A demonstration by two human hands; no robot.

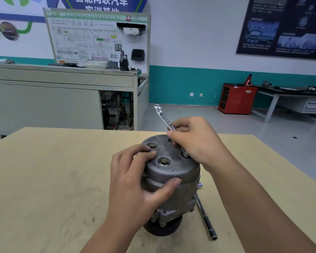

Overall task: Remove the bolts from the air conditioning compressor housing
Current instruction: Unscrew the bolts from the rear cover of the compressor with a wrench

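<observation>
Since the air conditioning compressor (171, 172) stands on end near the middle of the table (53, 179), pulley (162, 229) down and domed housing cap up, it reads as a dense cast-metal lump: heavy, rigid, and smooth enough on its rounded shoulder to twist under a turning force. The left hand (135, 185) wraps the near-left side of the housing, with the thumb pressed across the near wall and the fingertips hooked over the cap's rim. That is a sound place to brace it, because the narrow base probably lets the body rock. The right hand (193, 141) is curled around the shank of a slim steel wrench (164, 118), whose lower end sits at a bolt (185, 152) on the right of the cap, partly hidden by the hand; its free end points up and far-left. Two more hex bolts, one near (164, 162) and one left (153, 145), sit recessed in the cap. They look small, hard and likely tight, so seating the tool squarely matters more than force. A dark extension bar (206, 218) lies on the table just right of the compressor.
</observation>
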